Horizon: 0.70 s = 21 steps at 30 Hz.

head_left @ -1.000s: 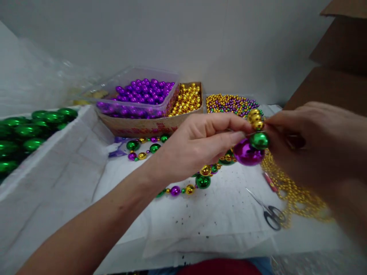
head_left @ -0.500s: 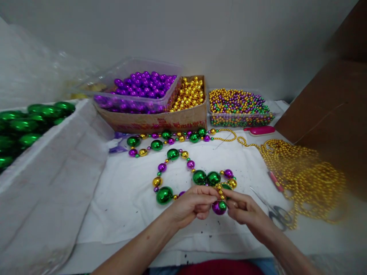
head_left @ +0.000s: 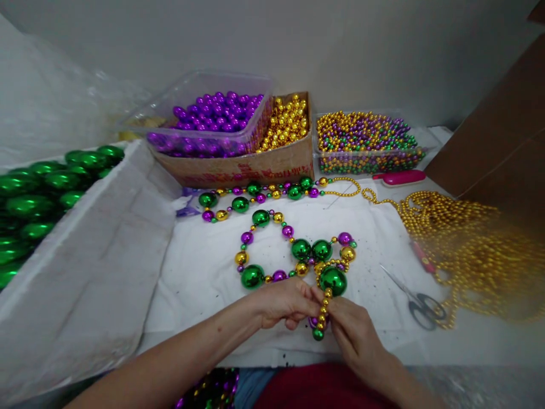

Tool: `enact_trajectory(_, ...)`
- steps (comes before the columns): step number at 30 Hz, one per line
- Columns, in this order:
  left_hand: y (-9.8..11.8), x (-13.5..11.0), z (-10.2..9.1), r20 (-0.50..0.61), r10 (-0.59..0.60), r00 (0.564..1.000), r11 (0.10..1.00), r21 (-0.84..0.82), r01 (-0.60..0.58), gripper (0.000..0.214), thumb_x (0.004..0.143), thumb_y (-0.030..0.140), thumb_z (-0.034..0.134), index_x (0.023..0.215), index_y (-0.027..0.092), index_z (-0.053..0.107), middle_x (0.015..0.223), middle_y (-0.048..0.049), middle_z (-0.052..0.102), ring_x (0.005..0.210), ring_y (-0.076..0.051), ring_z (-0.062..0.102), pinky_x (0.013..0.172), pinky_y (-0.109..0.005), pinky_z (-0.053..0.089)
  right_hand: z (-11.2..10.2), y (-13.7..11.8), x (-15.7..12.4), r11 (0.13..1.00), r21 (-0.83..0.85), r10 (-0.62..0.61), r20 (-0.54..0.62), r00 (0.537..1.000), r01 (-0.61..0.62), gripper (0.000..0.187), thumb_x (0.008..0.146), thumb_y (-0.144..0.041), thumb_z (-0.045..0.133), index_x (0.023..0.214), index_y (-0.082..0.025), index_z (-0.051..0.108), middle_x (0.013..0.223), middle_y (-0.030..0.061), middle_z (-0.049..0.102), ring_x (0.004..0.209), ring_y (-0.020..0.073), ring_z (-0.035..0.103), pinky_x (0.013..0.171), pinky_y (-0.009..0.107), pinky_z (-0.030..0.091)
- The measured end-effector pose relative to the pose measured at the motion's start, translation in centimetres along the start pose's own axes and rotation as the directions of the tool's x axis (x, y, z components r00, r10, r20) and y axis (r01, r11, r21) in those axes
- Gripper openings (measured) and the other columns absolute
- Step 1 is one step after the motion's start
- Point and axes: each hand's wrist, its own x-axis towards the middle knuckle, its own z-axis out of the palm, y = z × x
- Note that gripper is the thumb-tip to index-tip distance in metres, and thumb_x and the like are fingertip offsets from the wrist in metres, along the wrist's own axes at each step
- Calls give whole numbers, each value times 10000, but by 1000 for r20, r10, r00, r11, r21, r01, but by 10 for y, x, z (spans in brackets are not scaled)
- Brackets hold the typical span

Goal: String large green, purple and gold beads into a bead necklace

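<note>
A bead necklace (head_left: 252, 276) of green, purple and gold balls lies looped on the white cloth (head_left: 204, 250). Its near end is between my two hands, just above the cloth. My left hand (head_left: 293, 301) pinches this end from the left, fingers closed. From the right, my right hand (head_left: 351, 329) has its fingers closed on the same end. A short run of gold beads (head_left: 324, 307) passes between the hands, with a small green bead (head_left: 318, 334) below it. A large green ball (head_left: 332, 280) sits just beyond my fingertips. The exact grip points are partly hidden.
Behind stand a clear tub of purple balls (head_left: 217, 119), gold balls (head_left: 285, 122) in a cardboard box and a tub of mixed small beads (head_left: 366, 139). Another necklace (head_left: 240, 204) lies before them. Scissors (head_left: 419, 304) and gold bead strands (head_left: 472, 250) are right; green balls (head_left: 59, 179) left.
The view has shifted, so the scene sits higher and slightly to the right. My hands have drawn the necklace end nearer to me, and the gold bead run now shows between them.
</note>
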Motion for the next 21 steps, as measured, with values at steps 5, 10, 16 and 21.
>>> enact_trajectory(5, -5, 4, 3, -43, -48, 998, 974, 221, 56, 298, 584, 390, 740, 733, 144, 660, 477, 77, 415, 408, -54, 259, 350, -190, 209, 11, -2, -8, 964, 176, 199, 20, 980, -199, 365, 922, -195, 390, 1234, -210, 579, 1004, 93, 679, 799, 182, 621, 799, 307, 503)
enact_trajectory(10, -18, 3, 5, -105, -11, 994, 950, 311, 43, 246, 592, 363, 718, 643, 141, 626, 523, 56, 454, 462, -66, 316, 360, -186, 192, 19, 0, -13, 821, 394, 407, 104, 907, -414, 385, 946, -329, 401, 1276, -207, 555, 1173, 79, 647, 1057, 209, 600, 916, 312, 471)
enact_trajectory(16, -21, 1, 13, 3, 106, 994, 969, 223, -104, 212, 596, 297, 714, 708, 134, 638, 611, 42, 553, 533, -73, 407, 449, -179, 279, 23, -6, -19, 938, 223, 273, 1, 962, -266, 397, 945, -225, 374, 1321, -229, 500, 1105, 100, 657, 972, 209, 617, 884, 340, 488)
enact_trajectory(21, -19, -3, 19, 29, 157, 987, 944, 289, -159, 94, 639, 222, 638, 631, 138, 597, 583, 55, 483, 563, -84, 402, 498, -187, 313, 19, -8, -21, 999, -33, 25, -46, 999, -26, 557, 904, -135, 381, 1437, -270, 294, 905, 90, 649, 770, 215, 583, 773, 380, 511)
